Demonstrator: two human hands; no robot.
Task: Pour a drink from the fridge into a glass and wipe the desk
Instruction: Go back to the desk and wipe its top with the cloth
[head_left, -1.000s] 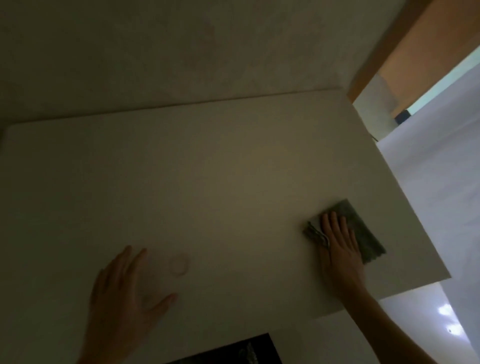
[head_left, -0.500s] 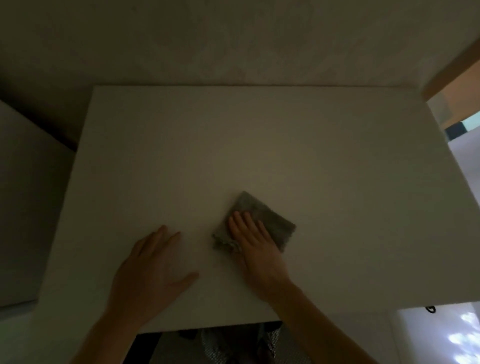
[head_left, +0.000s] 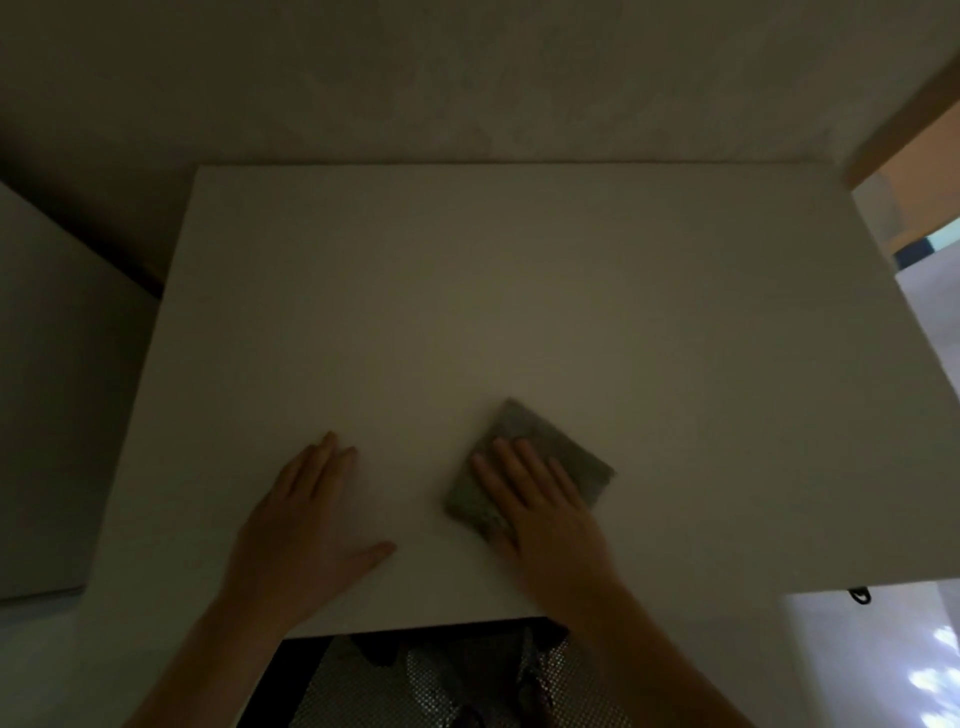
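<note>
The grey cloth (head_left: 530, 462) lies near the tabletop's (head_left: 519, 286) front edge, under the flat, straight fingers (head_left: 511, 467) of the right hand (head_left: 545, 514). The left hand (head_left: 306, 535) rests flat beside it, holding nothing.

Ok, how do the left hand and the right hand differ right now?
The right hand presses flat on the grey cloth, while the left hand rests on the bare desk. The left hand's thumb is spread wide toward the right hand; the right hand's thumb is not clearly visible. The left hand sits nearer the desk's left edge, the right hand near its middle. Both lie palm down, fingers straight, close to the near edge.
</note>
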